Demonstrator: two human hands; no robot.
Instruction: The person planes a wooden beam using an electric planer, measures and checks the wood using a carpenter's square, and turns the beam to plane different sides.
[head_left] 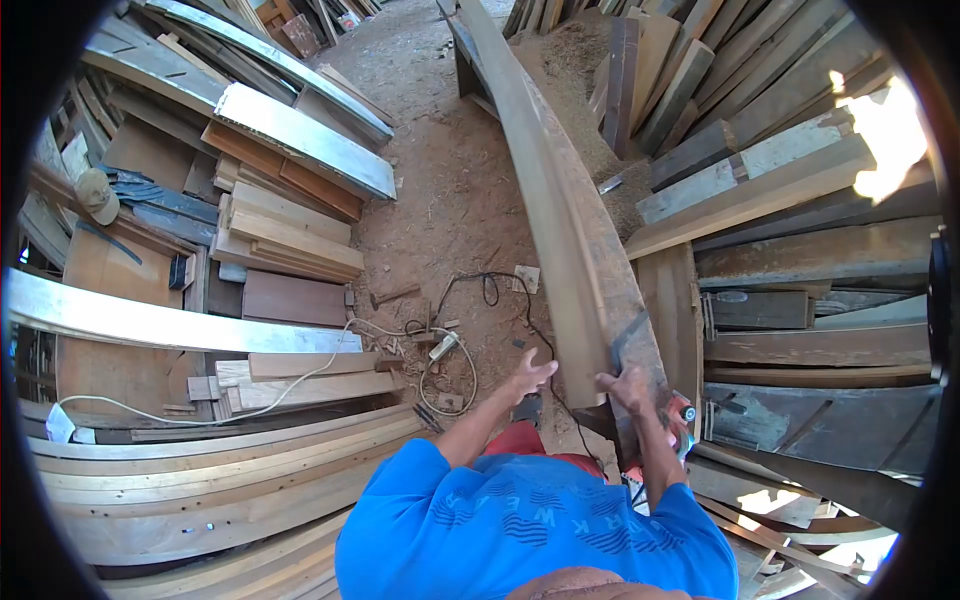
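A long wooden plank (555,230) runs away from me along a narrow, worn workbench (625,290). My right hand (630,388) is at the plank's near end, its thumb over the wood and its fingers partly hidden. My left hand (533,374) is just left of the plank, thumb and fingers apart, holding nothing. A dark, angled mark or flat piece (628,338) shows on the bench beyond my right hand; its kind is unclear. Beside my right wrist sits a red power tool (682,410), partly hidden by my forearm.
Stacked boards (290,235) line the left side, with more timber (780,180) on the right. A hammer (395,295), a black cord (500,277) and a white extension cord with a socket block (442,347) lie on the dirt floor. A cap (97,195) rests at far left.
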